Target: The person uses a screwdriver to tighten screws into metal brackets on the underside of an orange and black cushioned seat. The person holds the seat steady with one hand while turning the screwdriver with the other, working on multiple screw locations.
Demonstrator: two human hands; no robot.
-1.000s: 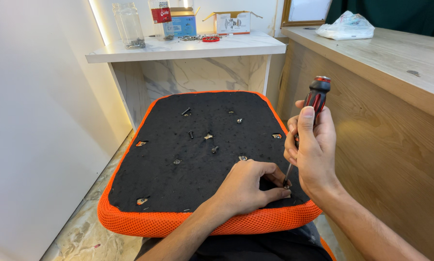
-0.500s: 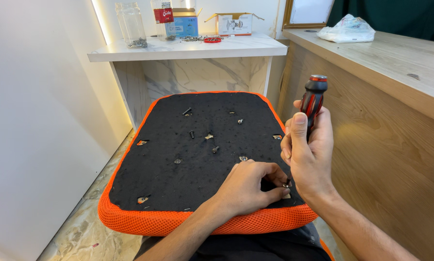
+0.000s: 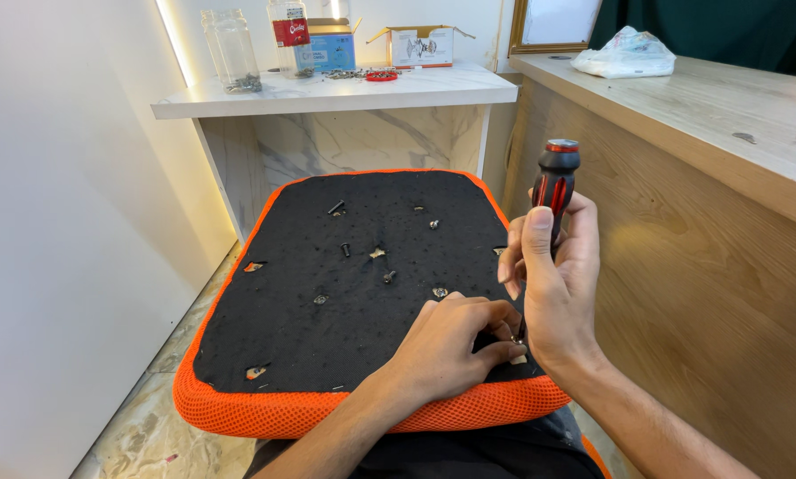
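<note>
Orange mesh edges a black fabric-covered seat cushion (image 3: pixel 327 302) that lies upside down across the person's lap and fills the middle of the view. Small metal screws (image 3: pixel 346 249) and fittings are scattered over its black underside.

To the right runs a long wooden counter (image 3: pixel 682 115), with a crumpled white plastic bag (image 3: pixel 624 53) on top near the back. Ahead stands a white marble-patterned shelf (image 3: pixel 345 93). On it, from left to right: a clear glass jar (image 3: pixel 234 51) with small dark bits at the bottom, a clear plastic bottle (image 3: pixel 290 35) with a red label band, a blue carton (image 3: pixel 331 46), and an open white cardboard box (image 3: pixel 420 44) with its flaps up. Small metal parts and a red ring lie loose in front of the boxes.

The right hand (image 3: pixel 553 284) is wrapped around a red and black screwdriver (image 3: pixel 554 182), fingers clamped on the handle, thumb up along it. The tool stands nearly upright at the cushion's near right corner. Its shaft and tip are hidden behind the hands.

The left hand (image 3: pixel 451 341) rests on the cushion just beside the tip, fingers curled together, pinching something small and metallic that is too tiny to make out.

The top of the bottle, the far end of the counter and the person's legs are cut off.
</note>
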